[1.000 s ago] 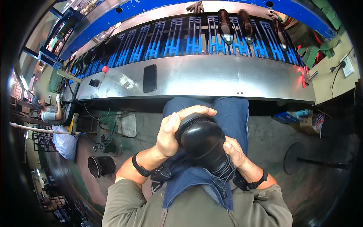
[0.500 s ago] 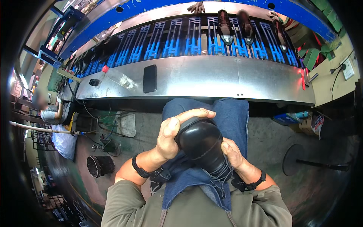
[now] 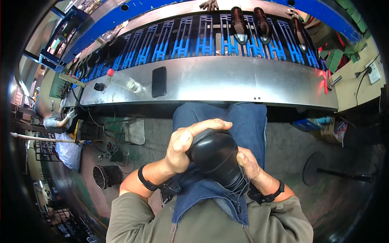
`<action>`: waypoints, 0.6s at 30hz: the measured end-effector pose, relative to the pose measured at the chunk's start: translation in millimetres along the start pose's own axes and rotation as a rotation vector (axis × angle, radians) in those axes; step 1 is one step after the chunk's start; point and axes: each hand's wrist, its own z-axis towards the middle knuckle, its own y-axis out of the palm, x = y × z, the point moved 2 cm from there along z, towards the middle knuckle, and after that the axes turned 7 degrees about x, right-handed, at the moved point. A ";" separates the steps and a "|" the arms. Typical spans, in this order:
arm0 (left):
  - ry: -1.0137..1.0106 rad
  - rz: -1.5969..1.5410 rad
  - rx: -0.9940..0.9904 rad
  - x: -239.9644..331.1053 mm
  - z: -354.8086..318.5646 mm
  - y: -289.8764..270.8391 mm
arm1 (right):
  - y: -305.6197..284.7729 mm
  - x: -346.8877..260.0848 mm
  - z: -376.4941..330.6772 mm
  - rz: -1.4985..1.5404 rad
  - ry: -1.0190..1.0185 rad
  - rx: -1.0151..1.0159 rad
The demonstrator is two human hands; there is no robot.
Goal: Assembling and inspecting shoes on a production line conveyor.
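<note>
A black leather shoe [image 3: 215, 154] with a rounded, glossy toe is held over my lap, its toe pointing away from me and its laces [image 3: 239, 184] hanging toward my body. My left hand [image 3: 182, 143] wraps the left side of the toe, its fingers stretched along the front edge of the sole. On the other side my right hand [image 3: 248, 163] grips the shoe near the laces, thumb on the upper. The right fingers are mostly hidden beneath the shoe.
Ahead runs a metal bench [image 3: 210, 81] with a phone [image 3: 159, 82] and a clear bottle [image 3: 127, 83]. Behind it, a conveyor with blue racks [image 3: 206, 42] carries shoes [image 3: 239, 26]. A black bucket [image 3: 107, 177] stands at left; a co-worker [image 3: 54, 119] sits farther left.
The blue racks have shifted slightly left along the conveyor. The co-worker at far left has moved an arm. My grip on the shoe is almost the same.
</note>
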 end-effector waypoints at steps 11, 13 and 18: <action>0.140 0.535 -0.059 46.0 -6.4 4.2 | -4.7 16.4 1.2 0.057 -0.019 0.064; 0.167 0.623 -0.063 37.0 -10.3 4.1 | -11.0 22.8 -1.5 -0.025 0.043 0.072; 0.280 0.636 0.100 8.4 -9.8 20.1 | -6.2 13.5 -2.3 0.187 0.123 0.121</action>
